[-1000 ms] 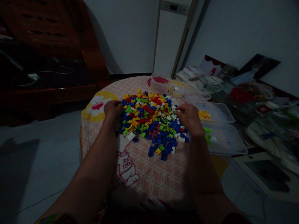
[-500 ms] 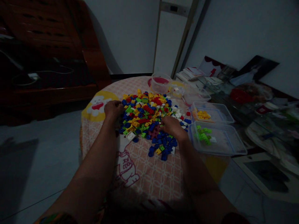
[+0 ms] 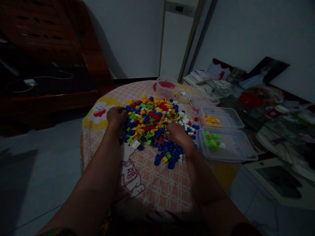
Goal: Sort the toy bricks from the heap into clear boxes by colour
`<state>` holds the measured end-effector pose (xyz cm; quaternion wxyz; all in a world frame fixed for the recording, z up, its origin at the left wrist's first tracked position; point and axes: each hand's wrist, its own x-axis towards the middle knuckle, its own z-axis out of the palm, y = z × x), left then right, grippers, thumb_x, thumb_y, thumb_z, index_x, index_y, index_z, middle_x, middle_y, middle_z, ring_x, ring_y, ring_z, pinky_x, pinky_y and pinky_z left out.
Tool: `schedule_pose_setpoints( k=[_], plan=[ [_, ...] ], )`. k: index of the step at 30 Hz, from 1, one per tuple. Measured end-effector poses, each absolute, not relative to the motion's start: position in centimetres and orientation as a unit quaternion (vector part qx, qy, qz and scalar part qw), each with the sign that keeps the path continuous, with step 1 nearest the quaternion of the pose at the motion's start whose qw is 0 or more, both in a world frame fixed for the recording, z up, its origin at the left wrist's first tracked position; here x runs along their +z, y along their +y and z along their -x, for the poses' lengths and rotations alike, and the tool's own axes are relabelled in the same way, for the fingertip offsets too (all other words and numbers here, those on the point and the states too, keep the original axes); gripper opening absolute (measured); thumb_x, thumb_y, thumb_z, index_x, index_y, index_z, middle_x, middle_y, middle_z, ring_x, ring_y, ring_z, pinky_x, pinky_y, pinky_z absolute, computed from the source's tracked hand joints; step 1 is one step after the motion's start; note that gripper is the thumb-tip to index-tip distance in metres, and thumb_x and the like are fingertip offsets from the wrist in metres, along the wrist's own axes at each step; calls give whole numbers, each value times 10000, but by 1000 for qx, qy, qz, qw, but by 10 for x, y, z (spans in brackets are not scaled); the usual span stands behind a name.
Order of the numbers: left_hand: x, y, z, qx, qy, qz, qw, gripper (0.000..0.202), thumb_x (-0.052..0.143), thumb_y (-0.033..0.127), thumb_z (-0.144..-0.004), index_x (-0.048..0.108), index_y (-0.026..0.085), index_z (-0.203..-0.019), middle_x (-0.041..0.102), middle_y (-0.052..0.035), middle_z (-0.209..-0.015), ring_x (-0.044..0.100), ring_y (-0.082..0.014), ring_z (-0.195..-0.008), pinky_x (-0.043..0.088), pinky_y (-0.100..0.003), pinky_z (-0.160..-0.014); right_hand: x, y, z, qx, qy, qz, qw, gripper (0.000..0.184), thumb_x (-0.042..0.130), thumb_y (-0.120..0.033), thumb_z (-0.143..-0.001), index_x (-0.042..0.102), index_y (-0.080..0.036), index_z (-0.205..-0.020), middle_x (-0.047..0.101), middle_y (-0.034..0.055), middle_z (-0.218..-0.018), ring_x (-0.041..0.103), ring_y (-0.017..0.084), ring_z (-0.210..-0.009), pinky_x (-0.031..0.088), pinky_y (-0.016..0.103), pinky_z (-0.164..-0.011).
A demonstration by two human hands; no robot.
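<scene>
A heap of toy building bricks (image 3: 150, 119) in blue, yellow, red, green and white lies on the patterned tablecloth (image 3: 162, 186). At the heap's left edge is my left hand (image 3: 116, 117), its fingers curled against the bricks; whatever they hold is hidden. My right hand (image 3: 176, 132) reaches into the right side of the heap with its fingers pinched together. A small green bit shows by those fingertips, but I cannot tell whether it is held. Just below that hand, a looser cluster of mostly blue bricks (image 3: 172, 150) spreads toward me.
Right of the heap, one clear plastic box (image 3: 233, 119) holds yellow bricks and a nearer box (image 3: 238, 147) holds green ones. A round clear tub (image 3: 167, 87) stands behind the heap. Beyond the boxes is a cluttered glass table (image 3: 248, 111). A wooden bench (image 3: 91, 65) is at left.
The whole view has shifted slightly left. Both hands stay at nearly the same places in the heap, with only small finger movement.
</scene>
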<state>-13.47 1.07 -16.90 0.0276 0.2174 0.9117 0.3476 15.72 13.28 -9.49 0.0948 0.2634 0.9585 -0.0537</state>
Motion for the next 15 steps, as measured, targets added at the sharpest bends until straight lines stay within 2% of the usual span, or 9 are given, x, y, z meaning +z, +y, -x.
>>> schedule_pose_setpoints(
  k=[5, 7, 10, 15],
  plan=[
    [-167, 10, 133, 345, 914, -212, 32, 442, 680, 308, -891, 847, 184, -1282, 840, -143, -1258, 764, -350, -1204, 573, -413, -1059, -83, 156, -177, -69, 955, -288, 8, 210, 712, -209, -985, 833, -147, -1145, 831, 164, -1179, 748, 274, -1142, 512, 315, -949],
    [-167, 10, 133, 349, 913, -208, 35, 447, 673, 313, -892, 844, 181, -1283, 843, -134, -1253, 765, -340, -1197, 576, -399, -1050, -70, 170, -198, -57, 944, -325, -23, 211, 725, -162, -947, 851, -159, -1116, 841, 144, -1137, 759, 263, -1092, 516, 319, -940],
    [-166, 11, 133, 350, 912, -208, 37, 438, 671, 305, -888, 845, 174, -1269, 845, -129, -1246, 765, -330, -1196, 578, -381, -1041, -46, 190, -240, -13, 901, -428, -69, 208, 733, -179, -943, 870, -176, -1100, 845, 142, -1124, 772, 274, -1053, 532, 346, -904],
    [-165, 12, 133, 340, 916, -210, 31, 416, 681, 282, -875, 850, 185, -1242, 850, -127, -1218, 769, -344, -1177, 580, -401, -1037, -25, 206, -286, -41, 823, -564, -50, 203, 768, -261, -946, 890, -178, -1087, 839, 131, -948, 794, 294, -891, 547, 369, -783]
  ],
)
